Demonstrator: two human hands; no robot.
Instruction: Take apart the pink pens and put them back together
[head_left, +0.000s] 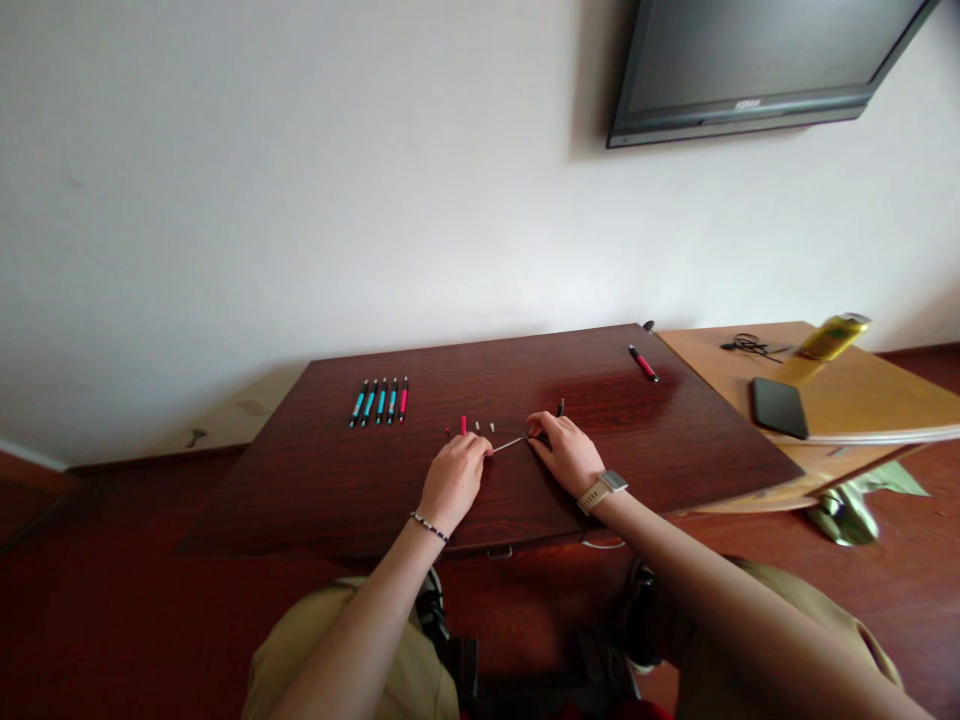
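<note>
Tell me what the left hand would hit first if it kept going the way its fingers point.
Probably the small loose parts just beyond the left hand; depth is unclear.

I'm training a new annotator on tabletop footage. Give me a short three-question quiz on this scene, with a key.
1. True or false: both hands, the left hand and the right hand, touch the thin pen refill between them.
2. How many pens lie in the neat row of pens on the dark wooden table? A) three B) five C) eight
3. Fill in: the lone red pen lies near the table's far ____ corner.

Key:
1. True; each hand pinches one end.
2. B; four blue, one red.
3. Right, towards the lighter side table carrying a black phone and a yellow can.
</note>
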